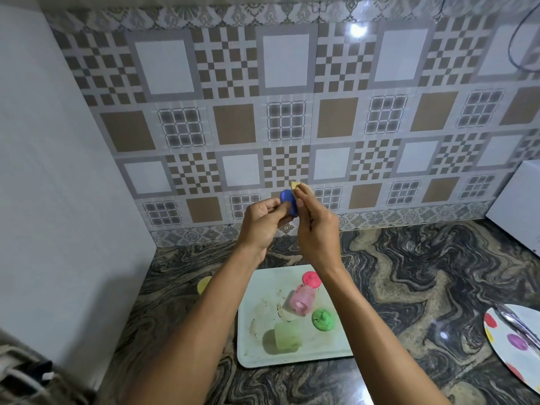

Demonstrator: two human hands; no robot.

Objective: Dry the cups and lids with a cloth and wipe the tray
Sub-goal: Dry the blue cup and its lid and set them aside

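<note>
My left hand (pixel 264 222) holds a blue lid (pixel 287 201) up in front of the tiled wall. My right hand (pixel 314 226) pinches a small yellowish cloth (pixel 295 185) against the lid's right edge. Below my arms a pale tray (pixel 257 350) lies on the marble counter, with dirty marks on its surface. On it a pink cup (pixel 302 301) lies on its side, a pale green cup (pixel 287 336) stands upside down, a pink lid (pixel 311 278) rests at the far edge and a green lid (pixel 323 318) lies to the right.
A yellow cup (pixel 204 285) stands on the counter left of the tray. A white plate with coloured dots (pixel 514 343) sits at the right edge. A white appliance (pixel 517 200) stands at the back right. A white wall (pixel 58 200) closes off the left side.
</note>
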